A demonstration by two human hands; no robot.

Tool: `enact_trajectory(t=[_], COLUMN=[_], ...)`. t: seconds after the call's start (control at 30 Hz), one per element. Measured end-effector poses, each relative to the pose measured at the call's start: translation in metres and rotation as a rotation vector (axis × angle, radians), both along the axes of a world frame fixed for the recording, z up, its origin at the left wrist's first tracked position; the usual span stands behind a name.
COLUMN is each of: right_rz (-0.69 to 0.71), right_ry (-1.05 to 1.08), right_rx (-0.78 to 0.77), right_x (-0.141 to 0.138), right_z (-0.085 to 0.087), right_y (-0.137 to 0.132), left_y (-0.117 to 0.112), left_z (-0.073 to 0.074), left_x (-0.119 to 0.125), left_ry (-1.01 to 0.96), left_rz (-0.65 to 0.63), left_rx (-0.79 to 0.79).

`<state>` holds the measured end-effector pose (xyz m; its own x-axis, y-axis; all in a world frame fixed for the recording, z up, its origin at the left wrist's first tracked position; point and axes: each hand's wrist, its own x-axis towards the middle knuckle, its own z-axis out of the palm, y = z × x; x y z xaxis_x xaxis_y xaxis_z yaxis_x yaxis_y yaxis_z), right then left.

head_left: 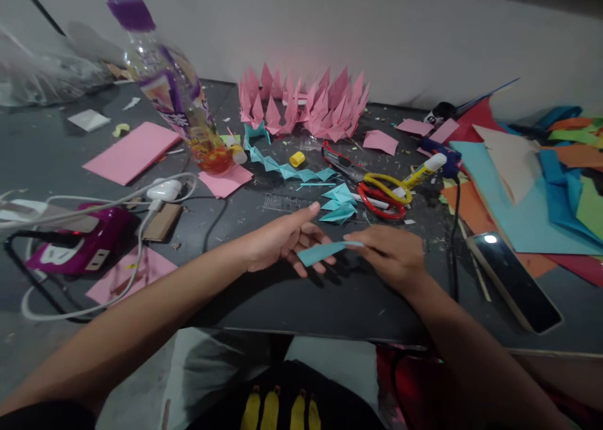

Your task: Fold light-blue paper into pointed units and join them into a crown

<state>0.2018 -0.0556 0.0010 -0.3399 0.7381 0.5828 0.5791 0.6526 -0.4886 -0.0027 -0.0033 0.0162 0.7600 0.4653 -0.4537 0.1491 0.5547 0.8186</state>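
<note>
The dark counter [264, 307] spans my head view, and the stretch under the hands is where I would work, since little there can snag paper. The pink piece [330, 122], all upright points, stands at the back near the wall; I judge those points crush easily, so I should reach around them. The bottle [167, 94] stands to its left, and my left arm needs room to avoid tipping it.

My left hand [280, 240] is open, palm turned up, fingers loosely curled. My right hand [393, 254] is closed in a pinch. Beyond it lie the scissors [351, 168], in neither hand. The teal chain [285, 171] lies in front of the pink piece, and the teal folds [340, 211] sit just beyond my hands.

The strip [323, 253], thin teal paper, is held above the counter: my right thumb and fingers grip one end, and the other end reaches over my left fingers. I cannot tell whether they touch it. I would pinch lightly, support the loose end from below, and line up its edges before pressing any crease. The yellow cap [297, 159], near the chain, I can leave alone.
</note>
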Motion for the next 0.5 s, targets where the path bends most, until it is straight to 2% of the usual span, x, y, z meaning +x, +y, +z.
enact_trajectory(t=[0.1, 0.2, 0.3, 0.43, 0.5], right_rz=[0.148, 0.189, 0.184, -0.008, -0.037], right_ry=[-0.135, -0.208, -0.159, -0.031, -0.017], right_rx=[0.195, 0.226, 0.112, -0.124, -0.206], right_x=[0.007, 0.01, 0.005, -0.009, -0.015], right_z=[0.002, 0.005, 0.005, 0.001, -0.003], right_y=[-0.002, -0.001, 0.001, 0.002, 0.002], left_y=[0.0, 0.001, 0.002, -0.003, -0.008], left_z=[-0.002, -0.007, -0.011, -0.012, -0.012], left_x=[0.0, 0.001, 0.001, 0.002, 0.003], left_ry=[0.022, 0.019, 0.025, 0.098, 0.146], left_rz=[-0.06, 0.006, 0.08, 0.099, 0.112], left_rx=[-0.004, 0.099, 0.324, 0.719, 0.919])
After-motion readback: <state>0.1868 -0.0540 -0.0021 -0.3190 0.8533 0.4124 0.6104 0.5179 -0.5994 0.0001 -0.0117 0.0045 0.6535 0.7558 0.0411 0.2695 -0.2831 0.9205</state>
